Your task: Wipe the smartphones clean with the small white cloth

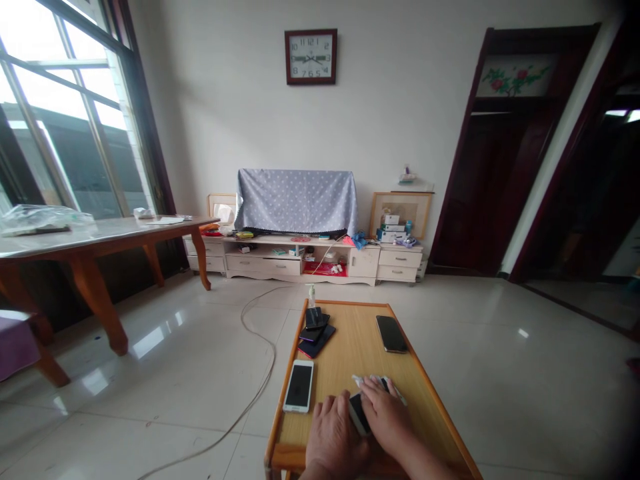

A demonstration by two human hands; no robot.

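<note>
1. Pressing a white cloth onto a phone, the right hand lies palm down over the phone's far end, fingers bent over the cloth so that only its edges show past the fingertips.
2. Beside it, the left hand rests flat and released on the worktop, its fingertips touching the phone's near left edge; it steadies the phone and grips nothing.
3. The phone lies at the near end of the worktop, between the two hands, mostly hidden by them; only a pale strip of its body shows.
4. To wipe it well, I judge the left hand should keep the phone pinned at its edge while the right draws the cloth along the glass in straight, light passes, with the cloth kept flat under the fingers so no bare skin smears the screen.
5. Pushing hard toward the near rim looks risky, since the phone sits close to that edge of the worktop.
6. Just left of the hands a white phone lies face up, apart from them.
7. Farther along the left side sits a stack of dark phones, and a black phone lies alone toward the right rim.
8. A small clear bottle stands at the far end, near the stack.
9. A pale cable trails across the tiled floor to the left.
</note>
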